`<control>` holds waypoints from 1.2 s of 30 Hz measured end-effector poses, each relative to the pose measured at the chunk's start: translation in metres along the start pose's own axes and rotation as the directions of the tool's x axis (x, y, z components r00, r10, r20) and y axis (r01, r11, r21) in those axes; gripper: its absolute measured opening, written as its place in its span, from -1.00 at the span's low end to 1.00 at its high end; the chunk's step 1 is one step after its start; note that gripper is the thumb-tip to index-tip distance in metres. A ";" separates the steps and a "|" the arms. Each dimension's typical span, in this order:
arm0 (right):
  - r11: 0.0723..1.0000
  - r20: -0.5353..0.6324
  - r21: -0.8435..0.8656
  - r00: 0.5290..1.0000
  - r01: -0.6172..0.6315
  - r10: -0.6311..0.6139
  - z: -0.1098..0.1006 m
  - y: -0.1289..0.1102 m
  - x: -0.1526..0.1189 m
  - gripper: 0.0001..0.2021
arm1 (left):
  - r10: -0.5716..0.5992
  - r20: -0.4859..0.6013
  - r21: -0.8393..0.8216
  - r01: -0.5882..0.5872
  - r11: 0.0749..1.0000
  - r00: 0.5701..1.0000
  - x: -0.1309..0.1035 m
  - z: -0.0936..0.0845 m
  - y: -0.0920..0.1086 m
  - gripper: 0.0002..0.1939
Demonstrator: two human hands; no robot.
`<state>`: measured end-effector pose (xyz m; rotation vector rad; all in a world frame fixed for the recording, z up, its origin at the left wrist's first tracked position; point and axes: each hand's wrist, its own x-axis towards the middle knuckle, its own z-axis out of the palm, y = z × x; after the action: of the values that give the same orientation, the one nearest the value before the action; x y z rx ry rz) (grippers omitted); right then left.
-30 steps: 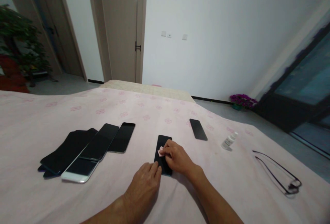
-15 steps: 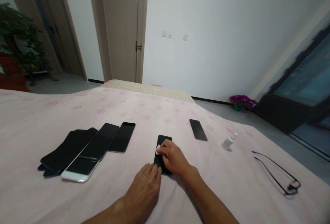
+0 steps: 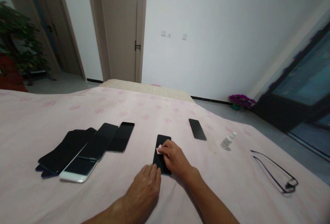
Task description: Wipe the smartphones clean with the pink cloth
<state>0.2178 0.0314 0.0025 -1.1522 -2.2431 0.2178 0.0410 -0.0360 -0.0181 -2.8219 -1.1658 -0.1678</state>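
Note:
A black phone point(image 3: 162, 141) lies flat on the pink flowered cloth point(image 3: 144, 138), between my two hands. My right hand point(image 3: 174, 156) pinches a small pale pink wipe point(image 3: 159, 149) and presses it on the phone's screen. The fingertips of my left hand point(image 3: 145, 184) rest on the phone's lower left edge, with the fingers close together. To the left, several phones point(image 3: 99, 141) overlap in a fanned pile, one of them with a white end point(image 3: 73, 177). Another dark phone point(image 3: 197, 129) lies alone behind and to the right of my right hand.
A small white bottle point(image 3: 228, 141) stands at the right, and folded-out black glasses point(image 3: 277, 174) lie nearer the right edge. Beyond the cloth are a closed door point(image 3: 121, 28), purple flowers point(image 3: 241, 101) and a green plant point(image 3: 19, 35).
The wipe in my right hand has shifted slightly to the right on the phone's screen. My left hand has stayed at the phone's edge. The whole view has moved very slightly.

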 end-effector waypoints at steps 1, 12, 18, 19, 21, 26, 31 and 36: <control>1.000 0.026 0.012 0.999 0.023 -0.023 0.000 -0.002 0.000 -0.65 | -0.001 -0.001 -0.004 0.001 1.000 1.000 0.000 -0.001 0.000 -0.50; 0.997 -0.033 0.050 0.998 -0.059 0.061 -0.012 0.014 -0.010 -0.70 | -0.013 0.045 -0.036 0.015 0.999 0.999 -0.002 -0.003 -0.001 -0.48; 0.998 -0.035 0.038 0.998 -0.058 0.059 -0.010 0.010 -0.008 -0.69 | -0.021 0.051 -0.043 0.023 0.999 0.998 0.000 -0.006 0.000 -0.49; 0.998 -0.010 0.049 0.999 -0.038 0.038 -0.011 0.008 -0.008 -0.69 | -0.023 0.046 -0.045 0.025 0.999 0.999 0.000 -0.006 0.000 -0.49; 0.997 0.044 0.075 0.999 -0.008 0.005 -0.015 0.005 -0.009 -0.70 | -0.026 0.032 -0.047 0.028 0.998 0.999 0.000 -0.005 0.000 -0.49; 0.996 0.049 0.073 0.997 -0.055 0.052 -0.021 0.012 -0.011 -0.72 | -0.016 0.033 -0.034 0.017 0.999 0.999 -0.001 -0.003 0.000 -0.48; 0.993 -0.025 0.037 0.993 -0.111 0.112 -0.016 0.014 -0.011 -0.68 | -0.024 0.034 -0.016 0.024 1.000 0.999 -0.001 -0.003 0.001 -0.49; 0.999 0.088 0.046 0.996 -0.001 -0.003 -0.016 0.001 -0.010 -0.70 | -0.012 -0.002 0.011 0.012 1.000 1.000 -0.001 0.000 0.001 -0.51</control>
<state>0.2323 0.0224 0.0112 -1.1381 -2.3031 0.3240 0.0411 -0.0379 -0.0187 -2.8054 -1.1791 -0.1646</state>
